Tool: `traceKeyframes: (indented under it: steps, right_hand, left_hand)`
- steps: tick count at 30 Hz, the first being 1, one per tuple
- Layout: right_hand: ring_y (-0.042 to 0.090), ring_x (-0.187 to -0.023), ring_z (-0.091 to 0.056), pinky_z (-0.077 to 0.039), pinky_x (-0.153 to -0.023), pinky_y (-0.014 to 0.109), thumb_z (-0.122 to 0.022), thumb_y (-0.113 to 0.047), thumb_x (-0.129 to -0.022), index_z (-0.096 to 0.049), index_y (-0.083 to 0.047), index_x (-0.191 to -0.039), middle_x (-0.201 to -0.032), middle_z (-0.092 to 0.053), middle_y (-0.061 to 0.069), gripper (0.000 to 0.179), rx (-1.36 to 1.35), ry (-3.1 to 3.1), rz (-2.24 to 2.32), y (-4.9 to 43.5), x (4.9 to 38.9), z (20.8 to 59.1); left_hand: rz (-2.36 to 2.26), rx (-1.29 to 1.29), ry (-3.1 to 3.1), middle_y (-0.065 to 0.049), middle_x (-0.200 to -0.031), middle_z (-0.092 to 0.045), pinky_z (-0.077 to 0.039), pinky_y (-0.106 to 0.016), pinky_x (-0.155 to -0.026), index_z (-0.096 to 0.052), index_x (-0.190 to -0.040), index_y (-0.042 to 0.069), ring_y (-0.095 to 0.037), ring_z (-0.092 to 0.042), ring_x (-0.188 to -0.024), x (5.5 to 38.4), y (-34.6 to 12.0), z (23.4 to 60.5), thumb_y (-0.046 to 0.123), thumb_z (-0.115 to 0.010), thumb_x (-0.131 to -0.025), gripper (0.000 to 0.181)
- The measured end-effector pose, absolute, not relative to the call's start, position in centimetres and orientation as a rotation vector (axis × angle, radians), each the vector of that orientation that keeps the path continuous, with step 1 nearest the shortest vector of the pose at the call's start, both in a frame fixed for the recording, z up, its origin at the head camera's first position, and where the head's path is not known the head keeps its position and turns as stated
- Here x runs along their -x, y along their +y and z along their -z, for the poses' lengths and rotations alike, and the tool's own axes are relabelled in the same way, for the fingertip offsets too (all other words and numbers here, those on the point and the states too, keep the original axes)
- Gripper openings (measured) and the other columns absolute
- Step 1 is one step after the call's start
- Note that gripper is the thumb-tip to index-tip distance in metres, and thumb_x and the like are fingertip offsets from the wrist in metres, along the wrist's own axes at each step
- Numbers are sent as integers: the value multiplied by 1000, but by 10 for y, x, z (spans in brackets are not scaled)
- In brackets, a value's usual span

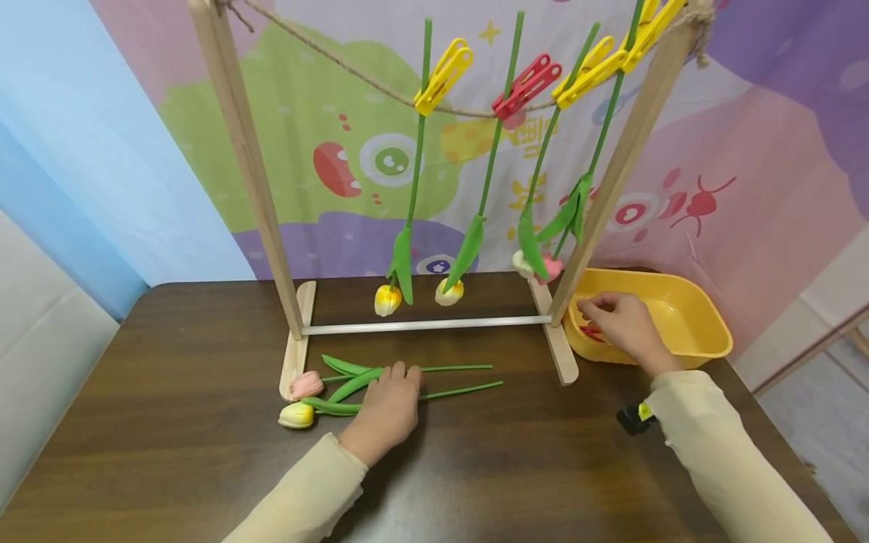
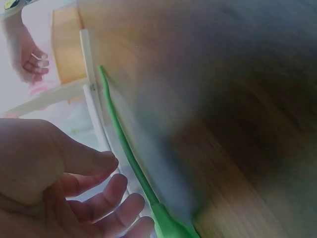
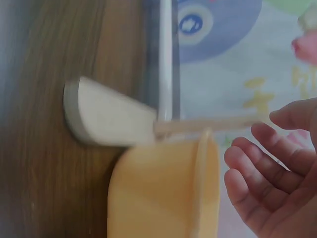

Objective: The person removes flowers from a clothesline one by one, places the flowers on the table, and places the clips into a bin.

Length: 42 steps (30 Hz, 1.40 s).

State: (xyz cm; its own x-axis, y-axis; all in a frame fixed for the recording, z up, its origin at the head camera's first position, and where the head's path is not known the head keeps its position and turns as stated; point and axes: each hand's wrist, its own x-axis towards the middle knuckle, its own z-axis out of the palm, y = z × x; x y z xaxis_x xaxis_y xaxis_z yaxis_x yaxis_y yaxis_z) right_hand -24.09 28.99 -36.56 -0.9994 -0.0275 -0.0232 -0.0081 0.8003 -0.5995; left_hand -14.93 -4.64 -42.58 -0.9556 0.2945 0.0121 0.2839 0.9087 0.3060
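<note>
"Starting nearest you, what is your left hand (image 1: 392, 407) doing?"

"It rests over the stems of the pink tulip (image 1: 307, 385) and the yellow-and-white tulip (image 1: 296, 415), which lie side by side on the table (image 1: 509, 467), blooms to your left. Your fingers are loosely bent; the left wrist view shows nothing pinched between thumb and fingertips."

"And your right hand (image 1: 627, 324)?"

"Farther out, over the left end of the yellow basin (image 1: 686, 313), your fingers half curled and holding nothing visible. Red pieces (image 1: 592, 330), probably pegs, lie just below them, mostly hidden. You seem to be fetching a peg."

"What do you have beyond that?"

"The wooden frame (image 1: 250, 162), with its rope (image 1: 387, 91) across the top; there four tulips (image 1: 403, 264) hang blooms down, gripped by three yellow pegs (image 1: 443, 78) and one red peg (image 1: 526, 87)."

"So what would your next move call for?"

"Pinching one peg, I'd judge, then lifting one lying tulip by its stem to the bare left stretch of the rope."
</note>
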Motion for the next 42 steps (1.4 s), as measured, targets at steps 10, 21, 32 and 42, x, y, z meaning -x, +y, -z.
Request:
traceKeyframes:
  steps: [10,21,32,42]
  right_hand:
    - [10,-68,-57,-43,-64,25,-59,-31,-90,-71,-4,-92,-78,-69,10,30,137,2970,1017,254,227,348]
    - [12,-73,-59,-47,-70,27,-60,-37,-89,-70,-11,-94,-81,-68,6,28,284,2928,1116,220,216,316]
    - [11,-73,-61,-48,-66,25,-61,-38,-89,-70,-12,-95,-84,-69,6,29,418,2870,1284,192,211,277]
    - [5,-74,-65,-52,-69,21,-63,-27,-89,-69,-5,-99,-84,-70,2,24,537,2791,1580,156,212,233]
  left_hand:
    - [-600,-473,3157,-9,-82,-51,-44,-40,-60,-54,-87,6,-27,-52,-75,150,-64,404,11,-60,-88,7]
    - [-1025,-398,3205,-9,-88,-55,-43,-36,-73,-57,-98,4,-26,-52,-83,154,-78,373,14,-57,-92,12]
    - [-1487,-489,3229,-13,-95,-54,-43,-36,-80,-55,-104,1,-26,-51,-91,158,-74,337,17,-57,-93,19]
    - [-1821,-506,3110,-15,-107,-51,-44,-36,-82,-51,-111,-1,-25,-50,-96,169,-69,295,14,-54,-93,23]
